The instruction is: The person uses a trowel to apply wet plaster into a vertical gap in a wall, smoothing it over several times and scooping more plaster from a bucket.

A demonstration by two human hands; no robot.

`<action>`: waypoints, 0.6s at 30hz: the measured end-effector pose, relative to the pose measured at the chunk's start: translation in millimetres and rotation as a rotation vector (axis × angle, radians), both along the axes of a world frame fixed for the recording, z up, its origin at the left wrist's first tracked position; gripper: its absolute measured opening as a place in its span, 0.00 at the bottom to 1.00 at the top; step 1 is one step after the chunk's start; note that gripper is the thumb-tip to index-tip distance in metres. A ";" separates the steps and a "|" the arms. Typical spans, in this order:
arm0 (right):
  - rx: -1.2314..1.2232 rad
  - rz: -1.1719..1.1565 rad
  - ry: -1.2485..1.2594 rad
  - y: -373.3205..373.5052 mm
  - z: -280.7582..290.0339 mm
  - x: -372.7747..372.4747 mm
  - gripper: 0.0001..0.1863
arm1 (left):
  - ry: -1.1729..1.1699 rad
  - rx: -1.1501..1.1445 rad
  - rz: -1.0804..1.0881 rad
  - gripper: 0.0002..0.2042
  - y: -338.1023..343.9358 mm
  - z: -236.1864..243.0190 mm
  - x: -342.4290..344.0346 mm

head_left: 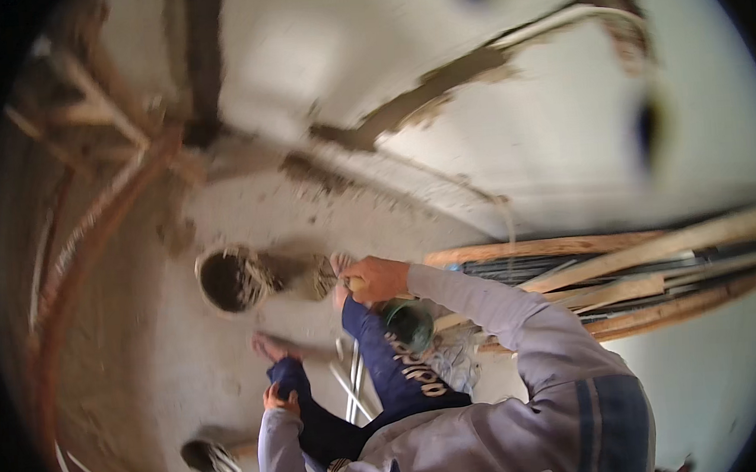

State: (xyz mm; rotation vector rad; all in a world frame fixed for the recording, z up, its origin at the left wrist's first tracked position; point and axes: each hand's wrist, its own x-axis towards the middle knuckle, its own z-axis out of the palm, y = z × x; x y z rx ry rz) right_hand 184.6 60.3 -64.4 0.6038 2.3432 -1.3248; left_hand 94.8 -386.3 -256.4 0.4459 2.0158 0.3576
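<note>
My right hand (379, 279) is closed round a tool with a pale, rounded handle (358, 284), above my right foot. Its far end is blurred beside a mud-coloured patch, so I cannot tell its kind. To the left of it stands a bucket (225, 282) with grey-brown mortar clinging inside. Low beside my left knee, my left hand (282, 400) is curled round a small dark thing (284, 392) whose kind does not show.
A greenish bucket (409, 325) and a clear plastic bag (455, 361) lie right of my legs. White pipes (352, 385) rest between them. Planks (632, 290) are stacked at right; a smaller bucket (203, 456) sits lower left. The wall holds a mortar-filled channel (430, 94) with a pale conduit.
</note>
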 end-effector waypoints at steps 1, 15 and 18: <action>0.014 0.040 -0.149 12.9 67.9 -6.8 0.17 | 0.060 0.014 0.029 0.26 8.3 -7.3 5.1; -0.573 -0.457 -0.482 213.0 372.6 105.2 0.23 | 0.183 0.100 0.478 0.22 -40.1 -24.3 5.1; 0.077 -0.560 -0.305 286.0 430.1 134.4 0.18 | -0.086 0.346 0.830 0.22 -25.9 -23.3 34.8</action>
